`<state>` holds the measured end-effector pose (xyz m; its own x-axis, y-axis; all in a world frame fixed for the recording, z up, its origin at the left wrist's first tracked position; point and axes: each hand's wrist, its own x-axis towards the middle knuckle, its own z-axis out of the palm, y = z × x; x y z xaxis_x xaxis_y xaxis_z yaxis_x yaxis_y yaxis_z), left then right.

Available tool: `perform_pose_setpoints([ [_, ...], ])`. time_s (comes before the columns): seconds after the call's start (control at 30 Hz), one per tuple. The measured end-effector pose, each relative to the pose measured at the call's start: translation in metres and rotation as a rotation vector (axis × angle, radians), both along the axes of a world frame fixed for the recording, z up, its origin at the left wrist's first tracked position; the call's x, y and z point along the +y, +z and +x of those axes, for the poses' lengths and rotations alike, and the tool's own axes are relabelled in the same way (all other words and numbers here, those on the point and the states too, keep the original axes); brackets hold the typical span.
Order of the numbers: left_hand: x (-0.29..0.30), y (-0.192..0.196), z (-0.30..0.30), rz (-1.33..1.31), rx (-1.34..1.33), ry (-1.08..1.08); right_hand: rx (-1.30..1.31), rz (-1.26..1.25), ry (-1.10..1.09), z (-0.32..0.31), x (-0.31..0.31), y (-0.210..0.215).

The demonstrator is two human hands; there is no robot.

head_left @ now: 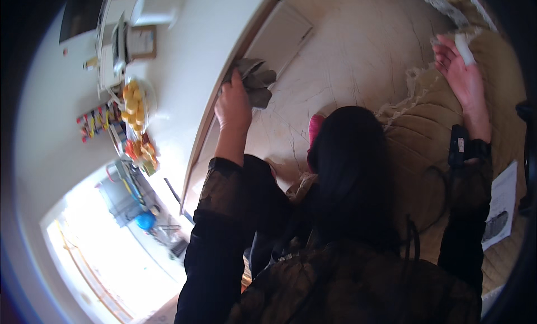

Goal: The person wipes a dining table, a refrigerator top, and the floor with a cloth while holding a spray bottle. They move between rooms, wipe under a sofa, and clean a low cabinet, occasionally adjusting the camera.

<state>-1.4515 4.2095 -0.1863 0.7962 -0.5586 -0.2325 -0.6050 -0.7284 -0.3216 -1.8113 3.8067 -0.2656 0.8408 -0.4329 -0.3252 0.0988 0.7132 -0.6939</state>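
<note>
A grey cloth [258, 84] hangs bunched at the brown edge of the white table, with my left hand [234, 103] closed on its upper part. The cloth's lower folds droop over the floor side. On the far right, my right hand [461, 78] rests palm up over the tan quilted cover, fingers apart and slightly bent. A short white piece [465, 50] sits at its thumb; it looks like a wrapping, but I cannot tell for sure. A black band with a small box [458, 148] is around my right wrist.
On the white table [187, 61] stand a plate of yellow fruit [133, 103], orange-red items [140, 149] and a clipboard-like board [142, 41]. A tan quilted cover [419, 134] with lace trim spreads to my right. A printed sheet [503, 201] lies there. Below is marbled floor [358, 44].
</note>
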Motion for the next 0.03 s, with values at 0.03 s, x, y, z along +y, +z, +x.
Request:
perform_pose_setpoints([
  [0.03,0.0159,-0.0003,0.0043,0.031,0.037,0.017,0.017,0.037,0.019,-0.0017,-0.0078,-0.0035],
])
